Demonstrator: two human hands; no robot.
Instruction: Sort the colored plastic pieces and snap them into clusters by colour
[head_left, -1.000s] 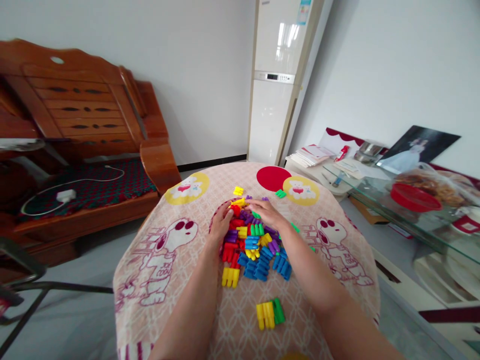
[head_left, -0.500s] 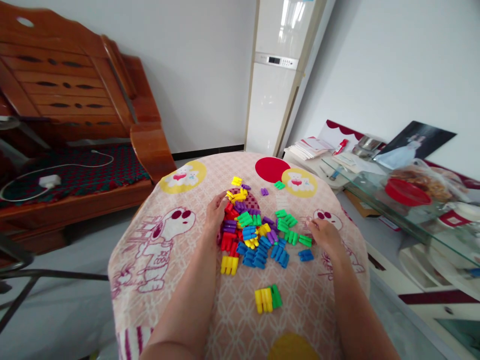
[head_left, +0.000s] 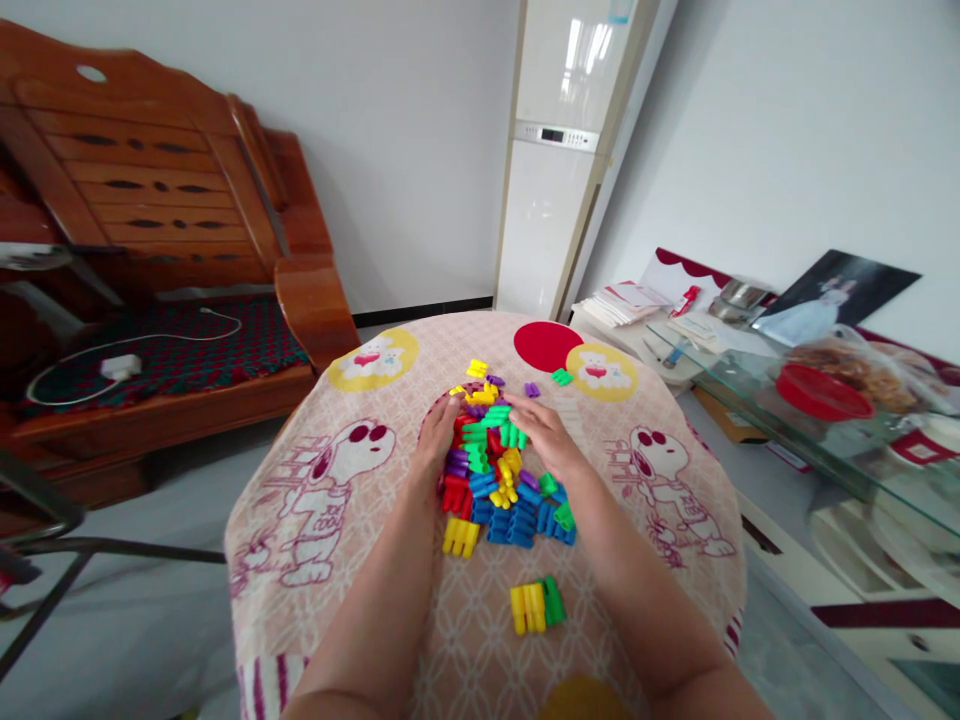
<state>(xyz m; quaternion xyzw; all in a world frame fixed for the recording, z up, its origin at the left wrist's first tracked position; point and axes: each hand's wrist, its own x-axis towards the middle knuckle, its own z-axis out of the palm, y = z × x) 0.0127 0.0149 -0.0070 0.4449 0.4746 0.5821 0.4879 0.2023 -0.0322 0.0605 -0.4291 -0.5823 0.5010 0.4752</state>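
Note:
A heap of plastic building blocks point(head_left: 517, 522) in red, yellow, green, blue and purple lies on the cloth-covered table point(head_left: 465, 640). Along the heap's left side rests my left hand point(head_left: 436, 440), fingers stretched forward beside the red blocks point(head_left: 456, 495). My right hand point(head_left: 546, 432) is against the right side, its fingers extended next to the green blocks point(head_left: 513, 434). Neither hand grips a block. Nearer to me, a yellow block piece point(head_left: 528, 608) stands against a green one point(head_left: 553, 600), apart from the heap.
Loose pieces, among them a green block point(head_left: 562, 377) and a purple block point(head_left: 532, 389), lie beyond the heap. A wooden bench point(head_left: 150, 400) stands at the left. To the right is a glass shelf point(head_left: 750, 400) with a red bowl point(head_left: 821, 392). A tall white appliance point(head_left: 551, 220) stands behind.
My right hand has moved left from the table's right side to the heap, and the blocks there are now bunched closer together. My left hand has stayed at the heap's left side.

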